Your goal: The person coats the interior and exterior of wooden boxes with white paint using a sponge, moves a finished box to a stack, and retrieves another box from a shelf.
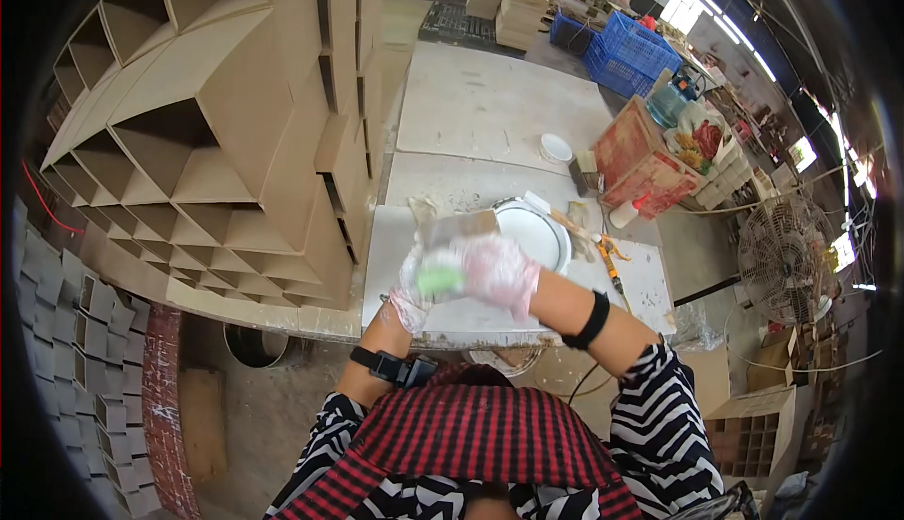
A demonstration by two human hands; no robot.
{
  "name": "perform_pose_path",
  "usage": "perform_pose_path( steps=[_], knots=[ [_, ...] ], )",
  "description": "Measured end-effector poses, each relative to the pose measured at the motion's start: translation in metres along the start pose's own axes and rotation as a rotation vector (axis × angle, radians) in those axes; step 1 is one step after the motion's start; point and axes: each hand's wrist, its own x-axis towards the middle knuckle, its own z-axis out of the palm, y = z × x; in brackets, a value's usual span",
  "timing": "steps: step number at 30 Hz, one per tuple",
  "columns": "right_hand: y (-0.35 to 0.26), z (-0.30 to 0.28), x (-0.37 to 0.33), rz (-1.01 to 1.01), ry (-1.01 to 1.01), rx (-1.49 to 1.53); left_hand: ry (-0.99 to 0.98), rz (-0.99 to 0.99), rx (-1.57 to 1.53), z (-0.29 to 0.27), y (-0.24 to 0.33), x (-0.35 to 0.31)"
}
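Both hands meet over the near part of the white table (603,280), in whitish, pink-stained gloves blurred by motion. My left hand (412,287) is closed beside a pale green thing (440,281), too smeared to name. From the right, my right hand (504,273) comes in closed against it. Just beyond the fingers shows a blurred brown-grey flat piece (459,226); which hand grips it is hidden. Behind my right hand stands a round white basin (533,233), with a brush (571,225) across its right rim. A crumpled cloth (423,208) lies beyond my left hand.
Tall stacks of compartmented brown board boxes (235,134) rise on the left. An orange-and-black tool (610,255) lies right of the basin. Farther off are a white bowl (556,148), a red-stained crate (650,158), a red-capped bottle (625,212) and blue baskets (631,52). A fan (786,255) stands right.
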Motion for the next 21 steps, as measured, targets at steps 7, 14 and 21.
perform_pose_path(
  steps=[7,14,21],
  knots=[
    [0.0,0.018,-0.007,-0.038,-0.12,-0.224,0.271,0.076,0.112,0.037,0.001,0.001],
    [-0.018,-0.06,-0.009,0.52,0.097,0.707,0.274,0.201,0.285,0.007,0.016,-0.014],
    [0.044,-0.01,-0.025,0.583,0.412,0.529,0.306,0.115,0.223,0.009,0.007,-0.004]
  ],
)
